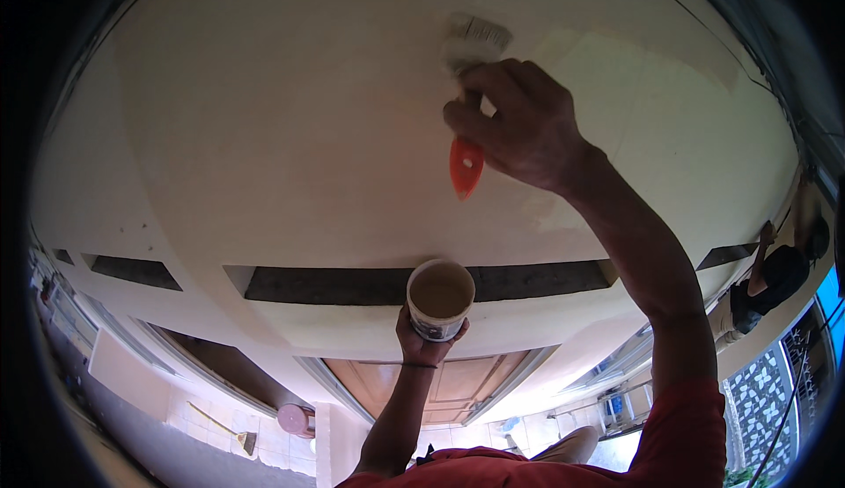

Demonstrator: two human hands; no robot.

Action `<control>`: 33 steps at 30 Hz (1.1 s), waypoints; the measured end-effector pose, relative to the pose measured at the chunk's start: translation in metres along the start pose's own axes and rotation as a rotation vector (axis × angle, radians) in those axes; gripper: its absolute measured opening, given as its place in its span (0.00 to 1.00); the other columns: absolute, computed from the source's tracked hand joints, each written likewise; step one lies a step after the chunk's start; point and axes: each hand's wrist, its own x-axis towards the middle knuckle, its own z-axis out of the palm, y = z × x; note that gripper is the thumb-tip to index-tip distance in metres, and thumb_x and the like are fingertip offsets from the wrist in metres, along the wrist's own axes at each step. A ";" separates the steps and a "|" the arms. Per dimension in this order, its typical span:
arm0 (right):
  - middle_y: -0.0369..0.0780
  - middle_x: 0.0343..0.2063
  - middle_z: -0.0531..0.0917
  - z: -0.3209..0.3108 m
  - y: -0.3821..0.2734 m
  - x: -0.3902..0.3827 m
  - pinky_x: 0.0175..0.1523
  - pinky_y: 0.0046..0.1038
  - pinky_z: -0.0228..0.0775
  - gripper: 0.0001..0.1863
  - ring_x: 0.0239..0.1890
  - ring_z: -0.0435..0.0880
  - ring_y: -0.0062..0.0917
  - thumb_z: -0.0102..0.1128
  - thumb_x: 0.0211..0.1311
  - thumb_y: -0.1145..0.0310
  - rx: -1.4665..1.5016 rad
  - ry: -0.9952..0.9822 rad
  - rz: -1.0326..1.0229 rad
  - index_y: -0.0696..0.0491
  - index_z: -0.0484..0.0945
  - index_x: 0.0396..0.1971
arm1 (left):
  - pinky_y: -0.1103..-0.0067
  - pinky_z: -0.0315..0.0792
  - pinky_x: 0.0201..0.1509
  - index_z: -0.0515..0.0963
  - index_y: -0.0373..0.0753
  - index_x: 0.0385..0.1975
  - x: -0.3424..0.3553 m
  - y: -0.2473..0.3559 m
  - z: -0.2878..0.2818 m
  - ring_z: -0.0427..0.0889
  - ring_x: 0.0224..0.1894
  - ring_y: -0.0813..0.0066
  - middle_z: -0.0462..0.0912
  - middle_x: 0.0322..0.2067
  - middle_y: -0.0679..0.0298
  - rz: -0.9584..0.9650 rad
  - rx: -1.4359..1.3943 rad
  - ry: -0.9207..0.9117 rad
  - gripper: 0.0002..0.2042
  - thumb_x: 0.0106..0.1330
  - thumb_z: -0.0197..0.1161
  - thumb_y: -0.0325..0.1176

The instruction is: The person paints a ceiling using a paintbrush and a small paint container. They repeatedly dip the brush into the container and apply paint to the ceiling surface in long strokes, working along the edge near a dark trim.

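Observation:
My right hand is raised in front of the cream wall, closed around the handle of a flat paintbrush. The handle's orange end hangs below my fingers, and the pale, paint-coated bristles point up at the wall. A lighter patch shows on the wall right of the brush. Lower down, my left hand grips a small white tub from beneath. Beige paint lies inside the tub, which I hold in front of a long dark slot in the wall.
Below the long slot is a wooden door. A broom and a pinkish bucket stand on the tiled floor far below left. At the far right another person in dark clothes reaches up to the wall. A ladder stands lower right.

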 end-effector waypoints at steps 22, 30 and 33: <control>0.34 0.39 0.85 0.023 -0.041 0.047 0.47 0.26 0.84 0.13 0.40 0.89 0.24 0.79 0.51 0.75 0.613 0.147 0.066 0.44 0.83 0.34 | 0.46 0.75 0.63 0.73 0.49 0.72 -0.003 -0.001 0.012 0.77 0.68 0.47 0.76 0.68 0.52 0.025 -0.022 0.019 0.33 0.72 0.58 0.61; 0.34 0.39 0.92 -0.017 0.063 0.027 0.46 0.22 0.82 0.04 0.39 0.89 0.16 0.74 0.66 0.80 0.609 0.751 0.626 0.59 0.88 0.39 | 0.46 0.74 0.65 0.73 0.49 0.72 0.001 -0.002 0.014 0.77 0.68 0.46 0.76 0.68 0.52 0.025 -0.001 0.054 0.34 0.72 0.59 0.61; 0.32 0.31 0.86 -0.024 0.090 0.004 0.32 0.23 0.79 0.08 0.30 0.88 0.19 0.78 0.60 0.70 -0.053 0.627 0.629 0.45 0.87 0.37 | 0.46 0.74 0.66 0.73 0.50 0.72 0.001 -0.006 0.009 0.77 0.68 0.47 0.76 0.69 0.52 0.001 -0.026 0.025 0.33 0.71 0.60 0.61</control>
